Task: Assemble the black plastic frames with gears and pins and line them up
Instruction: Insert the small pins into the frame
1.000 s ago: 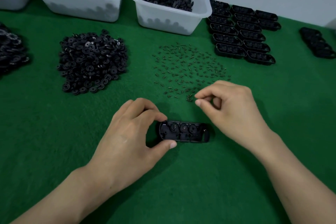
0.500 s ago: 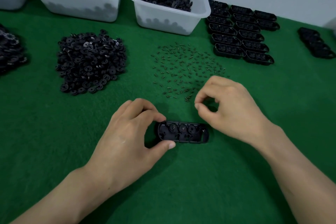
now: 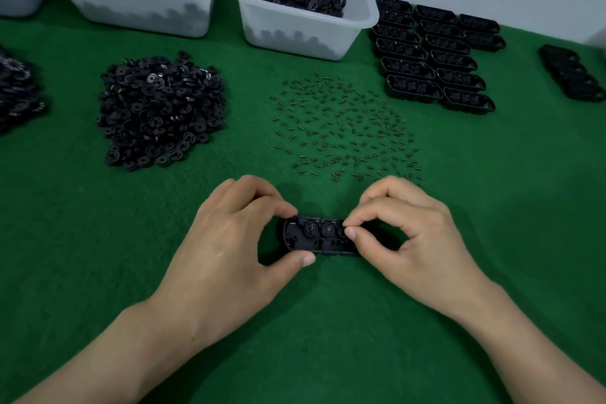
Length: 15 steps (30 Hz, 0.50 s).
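Centre front: black oblong plastic frame [image 3: 316, 236] is gripped by left hand [image 3: 229, 246].
Right hand [image 3: 416, 239] is pinched above it, contents unseen; steady, vertical insertion is advised.

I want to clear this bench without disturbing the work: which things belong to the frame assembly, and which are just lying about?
In the job: frame gripped by left hand and pinched by right hand; scattered pins; gear pile; lined-up frames.
Lying about, untouched: white tubs of black parts; far-right frame cluster; dark pile at left edge.
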Each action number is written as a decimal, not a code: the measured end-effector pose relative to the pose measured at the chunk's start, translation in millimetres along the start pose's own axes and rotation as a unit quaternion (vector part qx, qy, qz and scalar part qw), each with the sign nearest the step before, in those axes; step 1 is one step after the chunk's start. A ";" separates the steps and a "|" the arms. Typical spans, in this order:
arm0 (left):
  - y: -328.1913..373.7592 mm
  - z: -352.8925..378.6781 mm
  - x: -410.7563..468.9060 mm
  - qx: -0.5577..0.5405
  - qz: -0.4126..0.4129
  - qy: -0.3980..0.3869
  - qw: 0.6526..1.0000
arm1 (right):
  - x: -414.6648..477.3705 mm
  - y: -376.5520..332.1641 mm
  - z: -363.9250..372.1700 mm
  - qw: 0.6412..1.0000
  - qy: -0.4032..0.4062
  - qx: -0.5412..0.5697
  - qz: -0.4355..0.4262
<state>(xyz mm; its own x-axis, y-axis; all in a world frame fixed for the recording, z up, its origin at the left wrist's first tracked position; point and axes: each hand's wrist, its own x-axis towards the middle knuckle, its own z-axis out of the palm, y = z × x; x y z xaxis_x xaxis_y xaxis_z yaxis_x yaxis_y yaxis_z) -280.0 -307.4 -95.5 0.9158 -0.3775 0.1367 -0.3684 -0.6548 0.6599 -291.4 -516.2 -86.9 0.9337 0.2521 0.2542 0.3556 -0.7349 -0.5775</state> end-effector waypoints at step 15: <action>-1.4 1.0 0.0 0.011 0.008 0.003 1.000 | 2.8 4.6 -12.0 0.988 0.011 0.132 0.084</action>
<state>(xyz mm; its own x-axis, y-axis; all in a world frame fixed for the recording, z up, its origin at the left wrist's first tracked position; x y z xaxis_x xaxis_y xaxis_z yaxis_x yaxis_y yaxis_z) -279.6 -307.2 -97.1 0.9110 -0.3841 0.1504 -0.3855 -0.6629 0.6418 -287.7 -526.4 -79.5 0.9803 0.1256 0.1527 0.1973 -0.5744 -0.7945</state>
